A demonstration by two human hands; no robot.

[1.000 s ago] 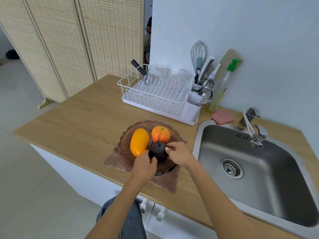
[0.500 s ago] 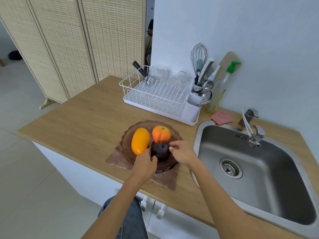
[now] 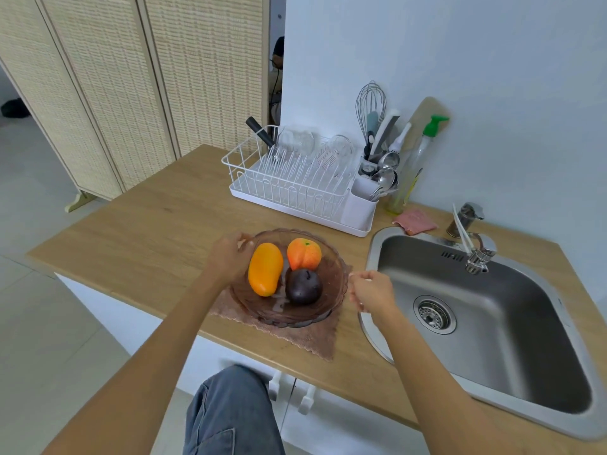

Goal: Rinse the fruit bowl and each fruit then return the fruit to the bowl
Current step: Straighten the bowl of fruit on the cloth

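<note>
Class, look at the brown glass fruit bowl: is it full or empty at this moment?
Not empty. The bowl holds three fruits: a yellow-orange mango, an orange peach and a dark plum.

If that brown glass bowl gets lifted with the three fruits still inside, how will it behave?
The bowl looks like rigid, see-through glass, so probably heavy for its size and breakable if knocked on the sink. Its glossy scalloped rim could be slippery. The mango, peach and dark fruit lie loose, so tilting would likely roll them.
</note>
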